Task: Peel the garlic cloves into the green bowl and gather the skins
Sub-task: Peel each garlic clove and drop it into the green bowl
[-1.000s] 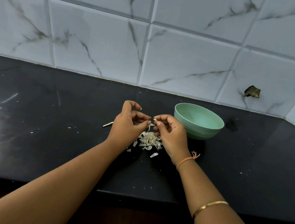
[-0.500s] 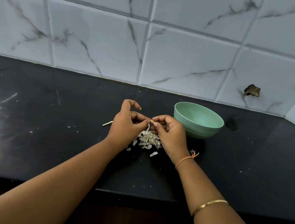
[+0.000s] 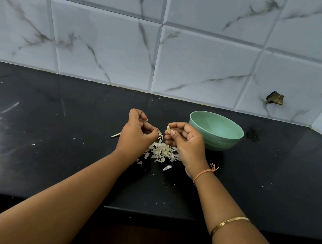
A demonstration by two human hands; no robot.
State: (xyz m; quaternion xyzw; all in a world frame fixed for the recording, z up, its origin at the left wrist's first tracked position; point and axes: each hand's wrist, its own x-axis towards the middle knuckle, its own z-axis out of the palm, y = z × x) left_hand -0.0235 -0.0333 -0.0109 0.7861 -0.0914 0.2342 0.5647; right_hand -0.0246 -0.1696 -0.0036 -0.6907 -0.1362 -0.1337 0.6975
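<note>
Garlic clove [image 3: 168,129] — pinched at right hand [image 3: 187,143] fingertips

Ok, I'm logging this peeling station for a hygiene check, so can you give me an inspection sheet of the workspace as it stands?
Surface: black counter, glossy, flecked with pale crumbs.
Job's things: skin pile on the counter; green bowl upright to its right; garlic clove held above the pile.
Clutter: pale stalk left of the pile; dark smudge beside the bowl.
Hands: left hand pinches a skin strip; right hand pinches the clove.
Cables: nothing seen.
Surroundings: marbled wall tiles, one with a hole.
</note>
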